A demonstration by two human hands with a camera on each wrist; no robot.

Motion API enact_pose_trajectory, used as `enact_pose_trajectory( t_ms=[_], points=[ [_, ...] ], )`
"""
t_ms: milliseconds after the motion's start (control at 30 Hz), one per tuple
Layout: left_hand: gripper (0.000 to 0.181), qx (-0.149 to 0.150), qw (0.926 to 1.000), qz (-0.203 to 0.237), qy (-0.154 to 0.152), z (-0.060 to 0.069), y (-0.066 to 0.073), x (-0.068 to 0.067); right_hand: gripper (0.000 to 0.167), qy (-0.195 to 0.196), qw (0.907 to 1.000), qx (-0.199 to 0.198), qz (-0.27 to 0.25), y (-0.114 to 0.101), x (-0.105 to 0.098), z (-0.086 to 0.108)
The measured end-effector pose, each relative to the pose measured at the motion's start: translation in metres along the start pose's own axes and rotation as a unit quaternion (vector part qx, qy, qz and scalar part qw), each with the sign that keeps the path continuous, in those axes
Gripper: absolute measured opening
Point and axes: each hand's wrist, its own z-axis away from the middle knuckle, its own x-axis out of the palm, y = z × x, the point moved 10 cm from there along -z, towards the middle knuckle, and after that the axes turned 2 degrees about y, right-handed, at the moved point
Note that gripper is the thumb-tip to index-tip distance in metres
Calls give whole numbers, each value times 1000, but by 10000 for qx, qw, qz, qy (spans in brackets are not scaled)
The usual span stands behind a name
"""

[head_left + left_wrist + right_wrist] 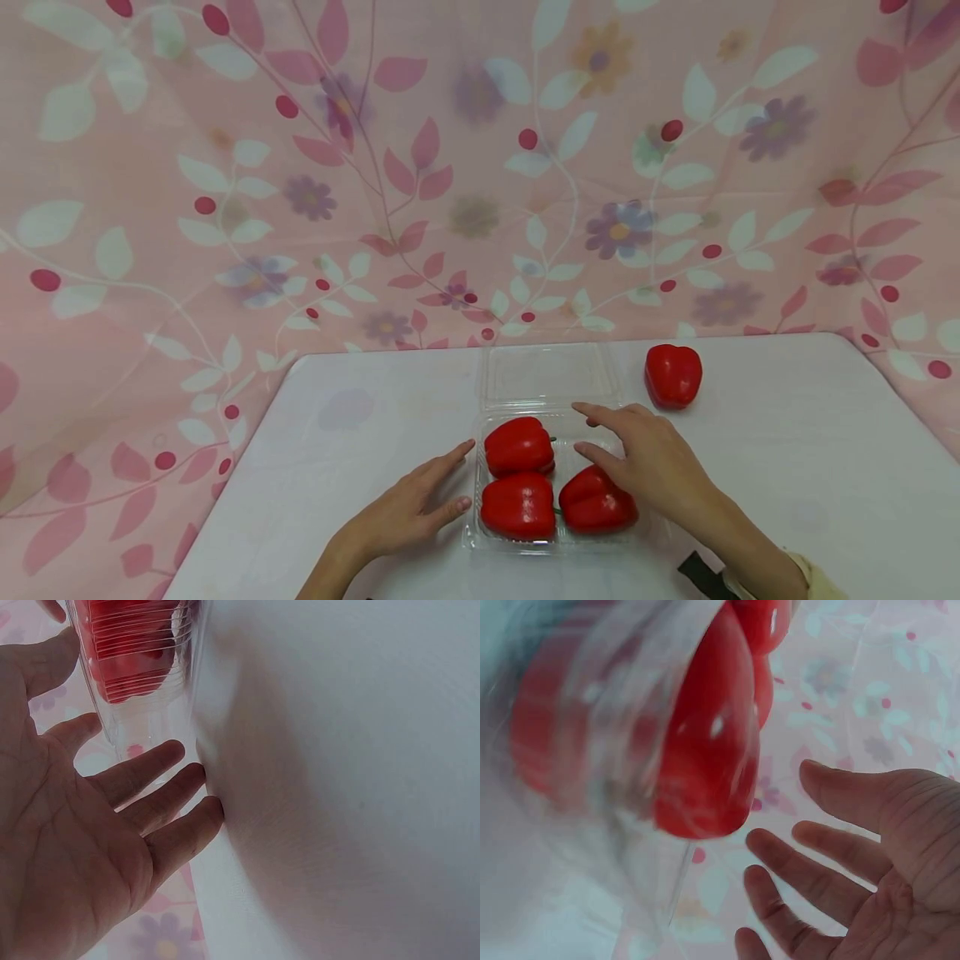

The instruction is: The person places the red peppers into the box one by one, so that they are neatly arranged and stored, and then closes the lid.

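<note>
Partly hidden behind right hand (656,458), box (573,429), wall blurred in right-wrist view, three glossy red peppers (519,506) inside, fourth pepper (673,377) on table (352,450), left hand (401,512) beside box, hands apart, fingers spread.

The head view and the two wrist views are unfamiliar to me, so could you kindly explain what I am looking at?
There is no machine here: a person works with two bare hands. The widest picture comes from a camera on the head, looking forward and down. The other two come from cameras on the wrists, each looking at that hand's work.

On a white table stands a clear plastic container, its lid open at the back. It contains three red peppers; a fourth pepper rests on the table. The left hand is beside the container, the right hand at its right side. Neither holds anything.
</note>
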Motion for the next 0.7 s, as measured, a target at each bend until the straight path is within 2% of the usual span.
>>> enact_pose_trajectory(
  t_ms=[500, 700],
  points=[
    [73, -25, 10000, -6, -14, 0, -1, 1, 55, 508, 9981, -308, -138, 26, -18, 2],
    [73, -28, 10000, 23, -38, 0, -1, 1, 57, 581, 9975, -373, -136, 38, -24, 2]
  ],
)
